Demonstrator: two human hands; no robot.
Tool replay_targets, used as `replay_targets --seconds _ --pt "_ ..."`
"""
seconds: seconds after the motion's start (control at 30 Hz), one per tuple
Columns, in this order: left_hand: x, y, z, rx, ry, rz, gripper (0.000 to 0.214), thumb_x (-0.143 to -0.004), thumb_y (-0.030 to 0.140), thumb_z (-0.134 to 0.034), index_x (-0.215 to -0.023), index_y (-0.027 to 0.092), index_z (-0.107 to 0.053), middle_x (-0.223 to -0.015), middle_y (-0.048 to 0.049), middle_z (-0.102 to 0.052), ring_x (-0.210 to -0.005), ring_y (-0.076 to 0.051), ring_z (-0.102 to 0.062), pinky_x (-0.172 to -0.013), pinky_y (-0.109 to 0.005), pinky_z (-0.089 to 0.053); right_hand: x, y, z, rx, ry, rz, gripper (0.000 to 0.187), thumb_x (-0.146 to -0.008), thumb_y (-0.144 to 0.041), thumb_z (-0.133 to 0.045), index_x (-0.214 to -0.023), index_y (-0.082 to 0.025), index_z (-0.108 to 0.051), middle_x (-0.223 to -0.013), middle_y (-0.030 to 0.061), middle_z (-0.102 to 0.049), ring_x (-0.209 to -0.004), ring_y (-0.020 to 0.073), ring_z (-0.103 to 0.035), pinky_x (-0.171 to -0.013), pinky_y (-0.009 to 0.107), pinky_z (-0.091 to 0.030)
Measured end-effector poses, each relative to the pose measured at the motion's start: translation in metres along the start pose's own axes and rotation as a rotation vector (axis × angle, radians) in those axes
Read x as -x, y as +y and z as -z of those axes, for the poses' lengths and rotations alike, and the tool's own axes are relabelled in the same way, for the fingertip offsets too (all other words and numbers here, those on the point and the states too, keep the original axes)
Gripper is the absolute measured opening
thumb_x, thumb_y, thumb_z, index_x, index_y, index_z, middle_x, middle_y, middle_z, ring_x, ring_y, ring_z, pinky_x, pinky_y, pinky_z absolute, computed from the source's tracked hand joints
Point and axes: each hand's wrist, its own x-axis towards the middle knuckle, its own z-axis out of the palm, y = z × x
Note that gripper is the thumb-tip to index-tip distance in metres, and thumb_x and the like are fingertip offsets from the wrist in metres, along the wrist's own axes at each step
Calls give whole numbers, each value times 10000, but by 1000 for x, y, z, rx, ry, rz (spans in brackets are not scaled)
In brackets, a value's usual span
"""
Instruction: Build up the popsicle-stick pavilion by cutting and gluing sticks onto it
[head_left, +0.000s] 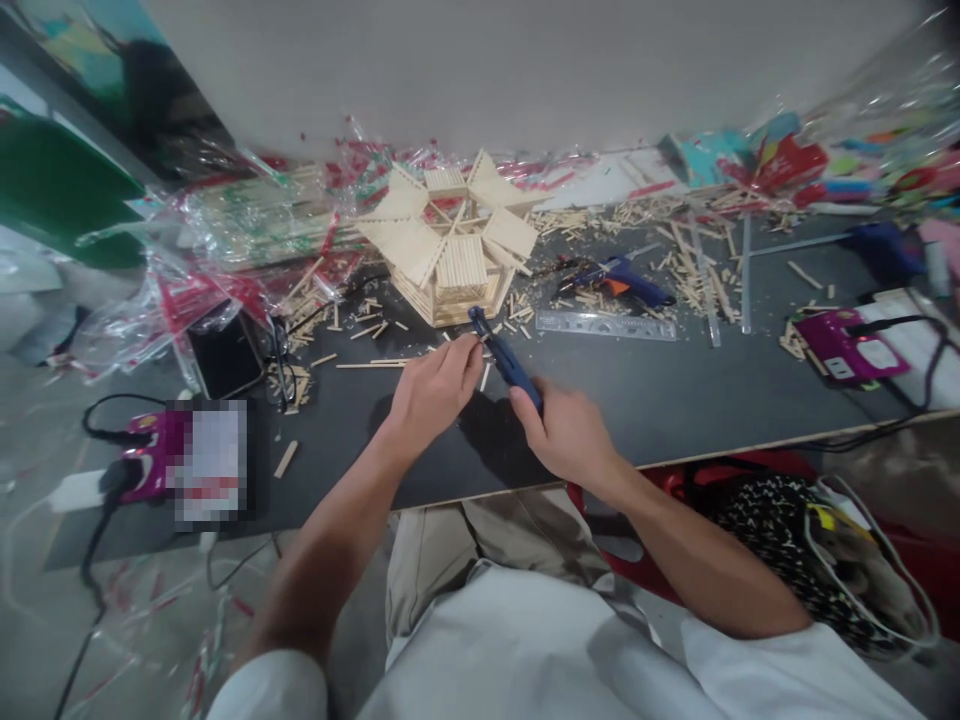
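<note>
My right hand [566,430] is closed round the blue handles of a pair of cutters [504,358], whose jaws point up and left. My left hand [435,388] pinches a thin wooden stick [390,363] that lies flat on the dark board [660,390], its right end at the cutter jaws. Just behind both hands stands a model windmill house [450,250] built of small wooden sticks, with fan-like blades.
A blue glue gun [626,280] and a clear ruler [604,324] lie right of the model. Stick offcuts litter the board. Purple power adapters [844,345] with cables sit at right and left. Crumpled cellophane wrappers pile at back left. A patterned bag [787,540] sits beside my right knee.
</note>
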Motion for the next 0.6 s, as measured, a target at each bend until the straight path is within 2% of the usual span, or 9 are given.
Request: replay_targets --seconds 0.17,0.37,0.5,0.6 --pt "1 0 -1 107 -32 68 259 -1117 260 -508 -1091 151 -742 -881 -89 -824 -751 -139 -780 -697 -210 -555 -3 6 1 71 30 -16 544 -1134 -501 -291 -1035 -156 -700 -885 179 -772 -798 334 -739 -653 363 -344" --pt "-1 -2 0 137 53 127 191 -1072 238 -557 -1011 170 -724 -778 -40 -780 -675 -115 -733 -652 -201 -506 -9 21 3 172 88 -33 531 -1144 -509 -330 -1006 -154 -700 -855 171 -763 -777 323 -726 -636 355 -300" --pt "-2 -4 1 187 90 237 126 -1033 248 -574 -945 205 -655 -700 9 -717 -580 -103 -654 -619 -215 -473 -2 34 -2 214 150 22 533 -1116 -573 -408 -1059 -136 -709 -942 182 -761 -858 341 -717 -687 371 -404" --pt "-1 -8 1 245 -8 342 138 -1062 287 -512 -972 220 -590 -683 18 -691 -551 -114 -629 -582 -234 -436 7 41 -12 245 254 143 587 -1081 -616 -473 -1190 -86 -700 -1055 214 -740 -1020 386 -688 -839 441 -507"
